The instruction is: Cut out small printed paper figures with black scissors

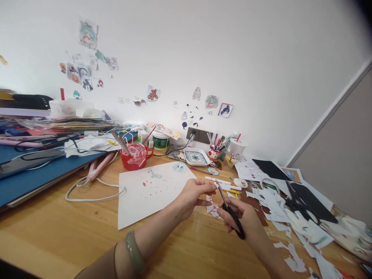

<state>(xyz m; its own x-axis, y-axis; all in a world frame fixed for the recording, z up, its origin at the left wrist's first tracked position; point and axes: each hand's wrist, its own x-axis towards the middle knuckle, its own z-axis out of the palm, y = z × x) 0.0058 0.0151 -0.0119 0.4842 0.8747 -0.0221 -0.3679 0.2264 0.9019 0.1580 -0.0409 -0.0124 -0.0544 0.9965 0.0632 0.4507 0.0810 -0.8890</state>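
My right hand (241, 217) grips a pair of scissors (229, 211) with black handles, fingers through the loops and blades angled up to the left. Close by the blade tips, my left hand (194, 193) is closed in a pinch of thumb and forefinger. Whatever sits in that pinch is too small to make out. Below the two hands, a piece of paper with red-pink markings (213, 209) lies on the wooden table. A large white sheet (139, 209) with small painted cut-outs spreads left of my left hand.
White paper scraps (295, 257), brown paper (255, 205) and black sheets (314, 199) litter the right side. Behind stand a red mug (133, 161), a patterned square dish (197, 157), a pen cup (215, 153) and a drink cup (235, 151). A cluttered blue board (52, 168) occupies the left.
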